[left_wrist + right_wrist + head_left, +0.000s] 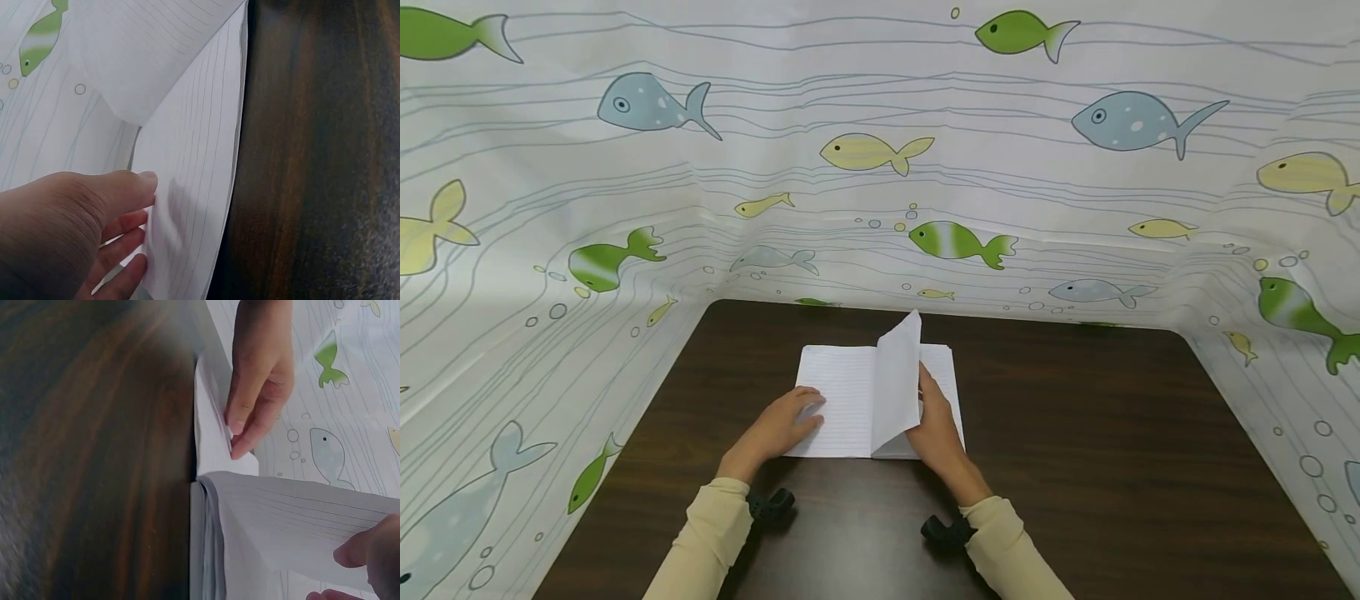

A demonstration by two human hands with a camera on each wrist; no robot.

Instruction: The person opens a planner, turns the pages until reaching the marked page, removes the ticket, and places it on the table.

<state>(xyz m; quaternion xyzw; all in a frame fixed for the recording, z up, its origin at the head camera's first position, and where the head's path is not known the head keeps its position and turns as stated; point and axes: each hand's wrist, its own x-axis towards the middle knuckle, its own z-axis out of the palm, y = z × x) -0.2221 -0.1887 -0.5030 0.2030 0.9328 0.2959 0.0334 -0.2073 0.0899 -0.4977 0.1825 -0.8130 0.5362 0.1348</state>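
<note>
An open notebook (pixel 838 375) with lined white pages lies on the dark table, one leaf (pixel 897 379) standing up from its middle. My left hand (pixel 786 423) is at the outer edge of the left-hand page, thumb and fingers loosely bent. In the left wrist view, the left thumb and fingertips (pixel 142 262) meet that page near its edge. On the right side of the raised leaf is my right hand (pixel 938 421), its fingers partly hidden behind it in the head view. From the right wrist, the right thumb (pixel 353 551) shows against the leaf's lined face.
A dark wood-grain table (pixel 1075 433) extends around the notebook. White sheeting printed with fish (pixel 962 242) rises along its back and sides. Both wrists carry black camera mounts (pixel 947 532), below cream sleeves (pixel 1011 550).
</note>
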